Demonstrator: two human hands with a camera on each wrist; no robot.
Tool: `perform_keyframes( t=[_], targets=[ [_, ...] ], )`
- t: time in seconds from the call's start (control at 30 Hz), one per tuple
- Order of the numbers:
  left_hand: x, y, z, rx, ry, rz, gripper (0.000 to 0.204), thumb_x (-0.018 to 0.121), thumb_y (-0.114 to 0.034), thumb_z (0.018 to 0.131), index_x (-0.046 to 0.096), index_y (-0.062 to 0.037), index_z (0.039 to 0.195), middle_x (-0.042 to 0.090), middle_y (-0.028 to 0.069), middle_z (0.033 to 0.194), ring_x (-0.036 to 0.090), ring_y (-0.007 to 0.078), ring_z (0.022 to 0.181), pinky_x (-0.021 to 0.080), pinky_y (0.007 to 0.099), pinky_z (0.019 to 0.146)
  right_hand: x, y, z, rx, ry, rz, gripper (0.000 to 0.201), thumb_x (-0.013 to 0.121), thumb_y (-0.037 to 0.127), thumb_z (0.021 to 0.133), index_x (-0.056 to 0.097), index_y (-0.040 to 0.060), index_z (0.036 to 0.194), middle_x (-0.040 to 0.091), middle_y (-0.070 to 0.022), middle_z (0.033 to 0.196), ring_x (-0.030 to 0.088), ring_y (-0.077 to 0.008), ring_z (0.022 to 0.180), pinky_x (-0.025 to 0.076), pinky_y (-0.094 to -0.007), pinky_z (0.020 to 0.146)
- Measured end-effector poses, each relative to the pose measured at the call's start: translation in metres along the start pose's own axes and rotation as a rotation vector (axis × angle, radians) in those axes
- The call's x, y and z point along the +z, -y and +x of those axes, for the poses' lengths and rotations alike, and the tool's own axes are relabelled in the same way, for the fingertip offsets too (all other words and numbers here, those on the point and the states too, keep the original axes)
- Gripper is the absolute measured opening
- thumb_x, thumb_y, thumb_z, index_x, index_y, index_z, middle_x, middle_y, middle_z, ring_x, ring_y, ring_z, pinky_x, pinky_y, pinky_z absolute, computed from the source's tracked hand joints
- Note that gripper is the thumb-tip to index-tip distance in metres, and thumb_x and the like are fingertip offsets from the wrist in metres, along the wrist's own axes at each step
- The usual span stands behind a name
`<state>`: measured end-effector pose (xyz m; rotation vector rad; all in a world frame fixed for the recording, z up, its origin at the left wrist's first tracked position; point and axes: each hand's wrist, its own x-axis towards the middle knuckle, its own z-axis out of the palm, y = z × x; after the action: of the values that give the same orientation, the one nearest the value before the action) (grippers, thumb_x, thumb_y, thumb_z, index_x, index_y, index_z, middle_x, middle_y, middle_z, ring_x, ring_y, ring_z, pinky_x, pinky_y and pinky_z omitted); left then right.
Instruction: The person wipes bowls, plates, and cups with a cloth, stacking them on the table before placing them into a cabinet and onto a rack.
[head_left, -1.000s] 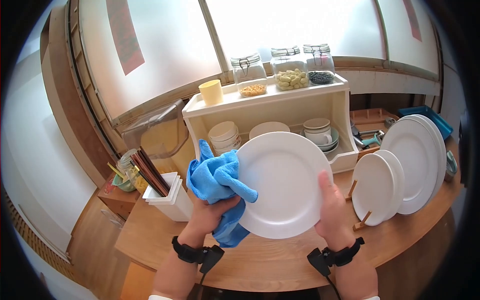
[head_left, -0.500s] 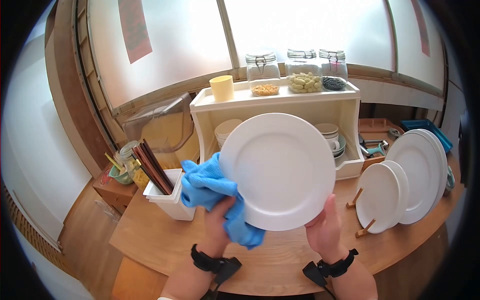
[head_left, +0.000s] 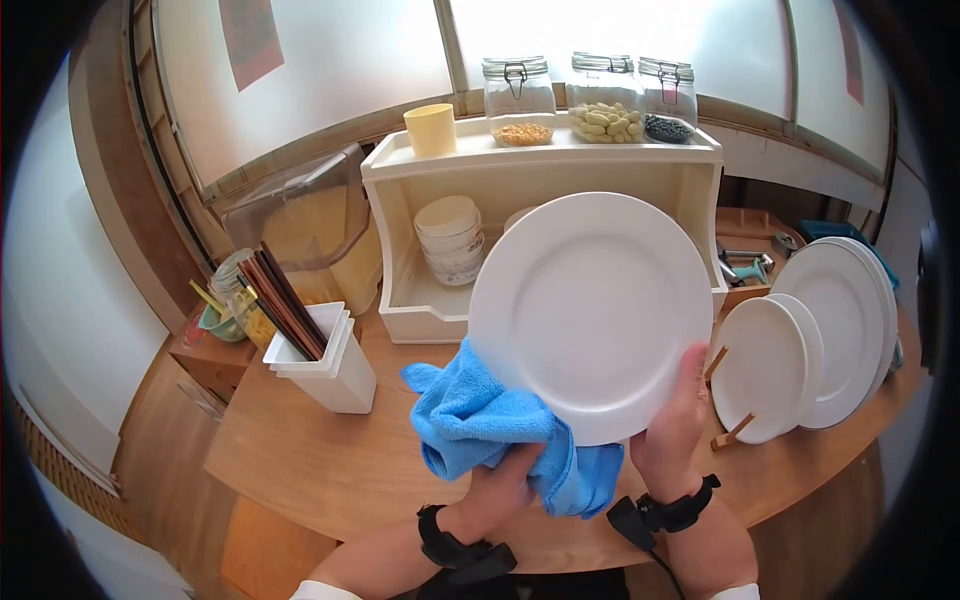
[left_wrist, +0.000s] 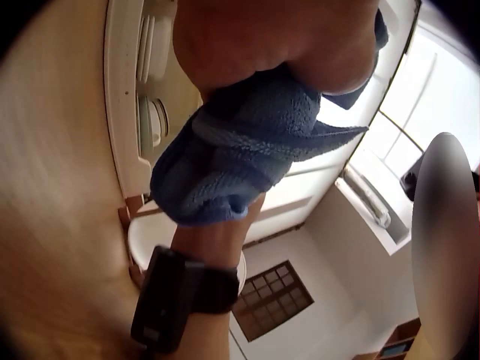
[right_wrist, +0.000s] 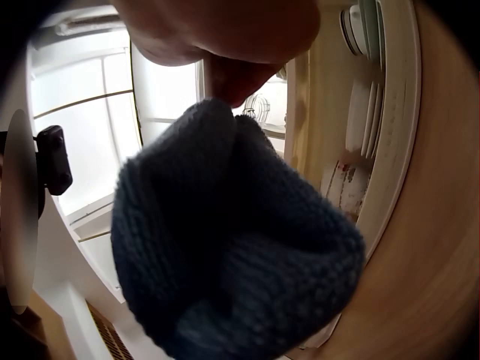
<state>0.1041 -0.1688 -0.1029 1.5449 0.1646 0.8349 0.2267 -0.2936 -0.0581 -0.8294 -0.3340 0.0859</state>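
Note:
A round white plate (head_left: 592, 300) is held up over the table, tilted with its face toward me in the head view. My right hand (head_left: 672, 440) grips its lower right rim, thumb on the front and the other fingers hidden behind. A bunched blue cloth (head_left: 480, 415) lies against the plate's lower left rim, gripped by my left hand (head_left: 503, 482). Folds of the cloth hide most of the left fingers. In the right wrist view the cloth (right_wrist: 232, 247) hangs large and dark below the right hand.
A white shelf (head_left: 420, 325) with stacked bowls (head_left: 448, 240) stands behind the plate, glass jars (head_left: 520, 100) and a yellow cup (head_left: 431, 131) on top. Right, white plates (head_left: 762, 370) stand in a wooden rack (head_left: 733, 430). Left, a white holder (head_left: 335, 370) contains chopsticks (head_left: 287, 305).
The left hand and cloth have slid from the plate's left side round to its lower edge. The plate has risen and shifted right with the right hand.

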Motion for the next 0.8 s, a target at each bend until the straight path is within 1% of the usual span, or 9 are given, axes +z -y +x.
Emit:
perform_keyframes(
  t=[0.03,0.1,0.17,0.23,0.37,0.47,0.53,0.67,0.8],
  targets=[
    [-0.001,0.000,0.003,-0.001,-0.004,-0.006,0.034,0.065,-0.006,0.087,0.057,-0.0040,0.120,0.059,0.0070,0.117,0.056,0.0212,0.110,0.046,0.0372,0.094,-0.003,-0.001,0.000,0.023,0.053,0.010,0.055,0.041,0.046,0.100,0.046,-0.0003,0.129,0.058,-0.0099,0.121,0.058,-0.0193,0.108,0.048,-0.0307,0.090],
    [-0.013,-0.011,0.021,-0.291,-0.121,-0.478,0.033,0.064,-0.004,0.086,0.058,-0.0040,0.118,0.060,0.0065,0.115,0.057,0.0209,0.108,0.047,0.0368,0.093,0.004,-0.004,-0.007,-0.029,0.094,-0.058,0.057,0.039,0.047,0.100,0.045,0.0001,0.131,0.057,-0.0097,0.124,0.057,-0.0195,0.110,0.047,-0.0316,0.092],
    [-0.031,-0.020,0.045,-0.309,-0.122,-0.604,0.034,0.065,-0.004,0.084,0.058,-0.0026,0.118,0.060,0.0072,0.115,0.058,0.0208,0.106,0.048,0.0359,0.092,0.005,-0.003,-0.009,-0.079,0.131,-0.120,0.058,0.037,0.049,0.100,0.043,0.0005,0.132,0.056,-0.0094,0.126,0.056,-0.0197,0.113,0.046,-0.0324,0.093],
    [-0.052,-0.019,0.060,-0.228,-0.087,-0.558,0.036,0.066,-0.006,0.083,0.058,-0.0022,0.118,0.061,0.0080,0.114,0.059,0.0209,0.103,0.048,0.0355,0.091,0.000,0.008,-0.004,0.014,0.395,0.077,0.062,0.034,0.051,0.100,0.041,0.0004,0.134,0.053,-0.0105,0.128,0.054,-0.0200,0.116,0.045,-0.0336,0.096],
    [-0.063,-0.022,0.063,-0.219,0.050,-0.375,0.036,0.067,-0.008,0.083,0.058,-0.0027,0.118,0.061,0.0085,0.113,0.059,0.0212,0.102,0.048,0.0363,0.091,0.011,0.027,0.006,0.135,0.229,0.103,0.062,0.032,0.052,0.100,0.045,-0.0005,0.130,0.058,-0.0114,0.121,0.057,-0.0190,0.109,0.048,-0.0325,0.090],
    [-0.039,-0.013,0.053,-0.331,0.080,-0.490,0.037,0.066,-0.008,0.084,0.056,-0.0034,0.120,0.060,0.0082,0.114,0.059,0.0215,0.104,0.047,0.0368,0.093,-0.008,0.033,0.017,0.217,0.119,-0.031,0.059,0.036,0.048,0.101,0.057,-0.0044,0.119,0.065,-0.0060,0.100,0.060,-0.0106,0.087,0.049,-0.0246,0.074],
    [-0.026,-0.003,0.042,-0.349,-0.008,-0.610,0.040,0.066,-0.008,0.085,0.054,-0.0039,0.123,0.059,0.0086,0.118,0.057,0.0223,0.108,0.047,0.0382,0.095,-0.019,0.035,0.024,0.015,0.152,-0.159,0.062,0.037,0.051,0.100,0.063,-0.0047,0.109,0.067,-0.0054,0.091,0.062,-0.0107,0.081,0.050,-0.0238,0.069],
    [-0.028,-0.009,0.043,-0.362,0.026,-0.736,0.039,0.063,-0.009,0.087,0.053,-0.0045,0.124,0.057,0.0099,0.121,0.056,0.0242,0.111,0.046,0.0401,0.096,-0.017,0.033,0.018,-0.063,0.118,-0.114,0.059,0.041,0.049,0.099,0.063,-0.0048,0.109,0.067,-0.0041,0.093,0.060,-0.0093,0.083,0.049,-0.0234,0.072],
    [-0.037,-0.017,0.054,-0.299,-0.045,-0.634,0.037,0.063,-0.009,0.087,0.054,-0.0037,0.122,0.059,0.0091,0.116,0.058,0.0234,0.107,0.048,0.0389,0.094,-0.002,0.040,0.007,-0.142,0.275,-0.427,0.048,0.053,0.041,0.097,0.063,-0.0040,0.110,0.066,-0.0030,0.091,0.058,-0.0073,0.084,0.047,-0.0230,0.074]
  ],
)
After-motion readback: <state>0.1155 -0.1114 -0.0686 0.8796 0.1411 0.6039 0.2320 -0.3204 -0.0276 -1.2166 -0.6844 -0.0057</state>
